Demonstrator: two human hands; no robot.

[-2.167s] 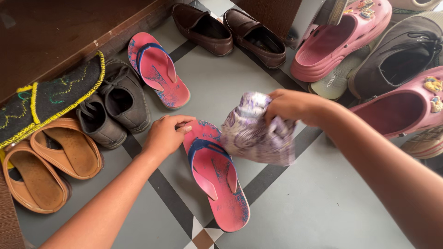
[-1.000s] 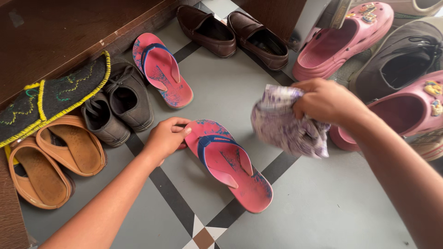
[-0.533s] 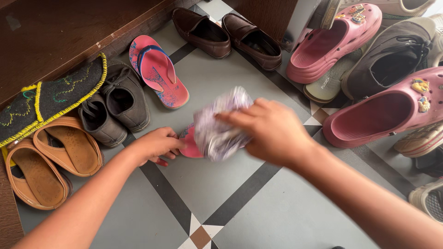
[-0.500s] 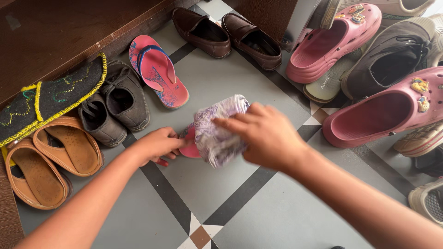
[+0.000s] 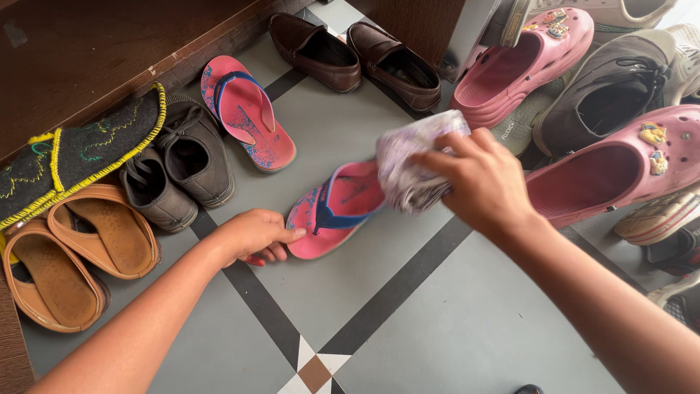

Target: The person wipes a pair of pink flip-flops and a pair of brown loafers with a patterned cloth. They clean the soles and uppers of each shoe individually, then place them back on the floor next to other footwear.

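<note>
At the far left, a black mat with yellow trim (image 5: 80, 157) is lying over the edge of the dark wooden step, and two tan sandals (image 5: 73, 259) are sitting below it on the grey tiled floor (image 5: 452, 321). Next to them a pair of grey lace-up shoes (image 5: 179, 175) is standing side by side. A pink flip-flop with a blue strap (image 5: 248, 113) is lying alone a little farther back. The left hand (image 5: 251, 235) is resting on the floor with its fingers curled, pressing against the end of a second pink flip-flop (image 5: 332, 208). This flip-flop is lying near the middle of the floor, just in front of the hand, strap side up. Its long side is running from the left hand up and to the right, and its far end is hidden under a cloth. The right hand (image 5: 485, 179) is squeezing that crumpled purple and white cloth (image 5: 412, 160) in a tight grip, holding it down on the flip-flop. Behind them two brown loafers (image 5: 357, 55) are standing by the wall. At the right, two pink clogs (image 5: 583, 95) and a dark grey shoe (image 5: 612, 91) are crowding together.
</note>
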